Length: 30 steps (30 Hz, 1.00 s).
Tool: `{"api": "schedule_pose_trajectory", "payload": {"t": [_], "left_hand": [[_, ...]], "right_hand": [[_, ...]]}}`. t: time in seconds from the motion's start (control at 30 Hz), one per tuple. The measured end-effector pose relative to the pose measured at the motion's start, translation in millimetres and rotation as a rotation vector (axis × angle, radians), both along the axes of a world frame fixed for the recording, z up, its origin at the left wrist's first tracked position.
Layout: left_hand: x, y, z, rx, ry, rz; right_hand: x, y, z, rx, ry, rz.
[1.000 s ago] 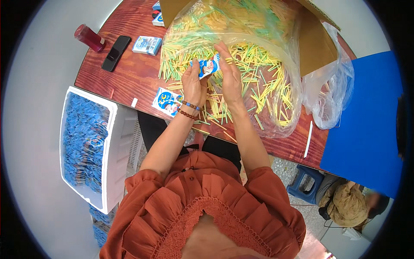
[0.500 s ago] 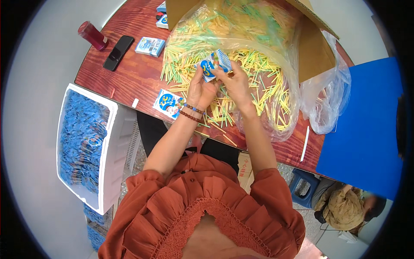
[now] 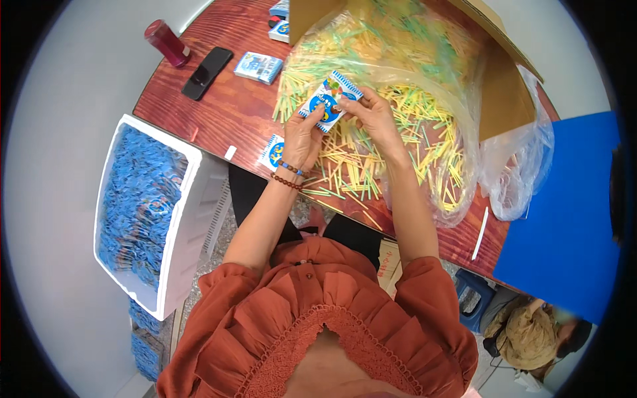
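A small blue and white printed packet (image 3: 332,98) is held up tilted over the heap of thin yellow and green sticks (image 3: 345,166). My left hand (image 3: 303,140), with beaded bracelets on its wrist, grips the packet's lower left side, thumb on the front. The right hand (image 3: 379,123) pinches its right edge between thumb and fingers. A second packet of the same kind (image 3: 272,151) lies flat on the table beside my left wrist, partly covered by it. Whether any stick is inside the held packet cannot be seen.
A large clear bag (image 3: 468,132) of sticks spills from a cardboard box (image 3: 507,99). On the left stand a white foam box (image 3: 179,232) full of blue packets, a phone (image 3: 207,73), a red-filled jar (image 3: 167,43) and stacked packets (image 3: 258,67). A blue board (image 3: 564,212) is at right.
The held packet has turned, so more of its printed front shows. My right hand has shifted to its right edge. The whole view has swung, moving the table things rightward in it.
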<state>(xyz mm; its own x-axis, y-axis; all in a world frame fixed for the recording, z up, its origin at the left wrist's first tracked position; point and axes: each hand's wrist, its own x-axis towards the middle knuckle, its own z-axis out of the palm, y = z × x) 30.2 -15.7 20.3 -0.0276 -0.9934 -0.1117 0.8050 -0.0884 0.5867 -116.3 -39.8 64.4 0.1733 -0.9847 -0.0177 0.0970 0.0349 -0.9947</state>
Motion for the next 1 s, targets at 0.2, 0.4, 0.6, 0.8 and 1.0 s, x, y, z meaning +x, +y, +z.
{"api": "schedule_pose_trajectory", "payload": {"t": [0.2, 0.4, 0.6, 0.8, 1.0], "left_hand": [[64, -21, -9, 0.000, 0.025, 0.235], [155, -39, -43, 0.157, -0.205, 0.445], [153, -37, -45, 0.171, -0.358, 0.442], [148, -6, -31, 0.151, -0.650, 0.246], [117, 38, -29, -0.323, -1.688, 0.113]], "right_hand": [[86, -49, -7, -0.149, 0.126, 0.120], [164, -122, -46, -0.089, 0.534, 0.088], [155, -129, -65, -0.245, 0.708, 0.001], [75, -37, -17, -0.118, 0.751, 0.301], [55, 34, -36, -0.410, 1.117, 0.356]]}}
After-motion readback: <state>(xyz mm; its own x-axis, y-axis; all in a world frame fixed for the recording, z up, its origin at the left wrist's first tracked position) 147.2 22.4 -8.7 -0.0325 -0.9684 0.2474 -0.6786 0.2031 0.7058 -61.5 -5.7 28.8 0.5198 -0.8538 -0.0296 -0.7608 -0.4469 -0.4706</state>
